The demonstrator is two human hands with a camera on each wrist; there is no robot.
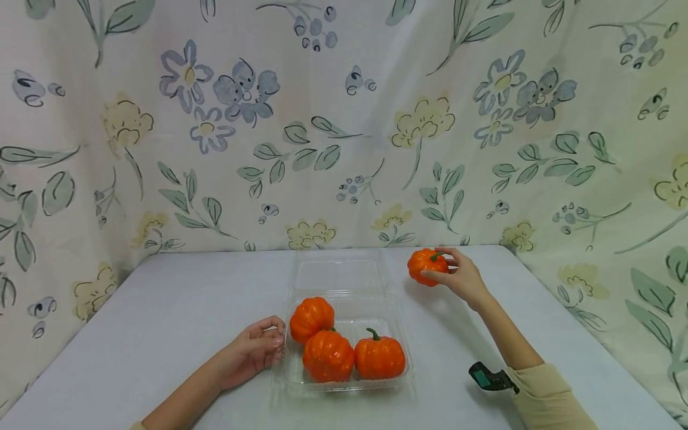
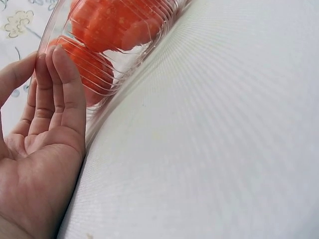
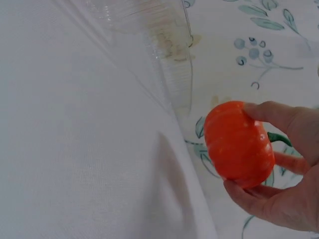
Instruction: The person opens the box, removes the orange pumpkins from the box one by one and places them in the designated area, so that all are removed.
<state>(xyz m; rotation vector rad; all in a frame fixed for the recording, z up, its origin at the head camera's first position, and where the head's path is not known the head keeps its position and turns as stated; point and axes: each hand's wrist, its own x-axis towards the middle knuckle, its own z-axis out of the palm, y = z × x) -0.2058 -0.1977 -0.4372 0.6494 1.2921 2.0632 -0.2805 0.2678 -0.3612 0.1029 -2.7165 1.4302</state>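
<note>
My right hand [image 1: 463, 278] holds a small orange pumpkin [image 1: 426, 267] with a green stem above the back right of the table. In the right wrist view its thumb and fingers grip the pumpkin [image 3: 238, 144] from opposite sides. A clear plastic clamshell box [image 1: 371, 310] lies with its lid [image 1: 338, 273] folded back. Three more pumpkins sit in it: one at back left [image 1: 312, 319], one at front left [image 1: 328, 356], one at front right [image 1: 379, 357]. My left hand [image 1: 252, 351] pinches the box's left rim, thumb and fingertips together there in the left wrist view.
A white table [image 1: 204, 286] bears everything. Behind it hangs a floral curtain [image 1: 344, 119], which also runs down both sides. A black device with a small screen [image 1: 491, 378] is worn at the right wrist.
</note>
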